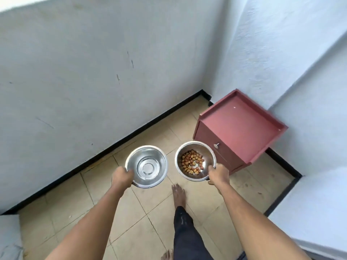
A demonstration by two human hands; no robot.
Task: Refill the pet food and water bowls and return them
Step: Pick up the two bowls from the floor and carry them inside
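I carry two shiny steel bowls at waist height above a tiled floor. My left hand (123,176) grips the near-left rim of the water bowl (146,166), which looks to hold clear water. My right hand (218,174) grips the near-right rim of the food bowl (195,160), which holds brown and orange kibble (192,164) across its bottom. Both bowls are level and side by side, a small gap apart.
A low red-brown cabinet (238,126) with a raised-edge top and a metal knob (216,145) stands in the corner just beyond the food bowl. White walls with black skirting close the left, back and right. My bare foot (179,194) steps forward on the beige tiles (150,139).
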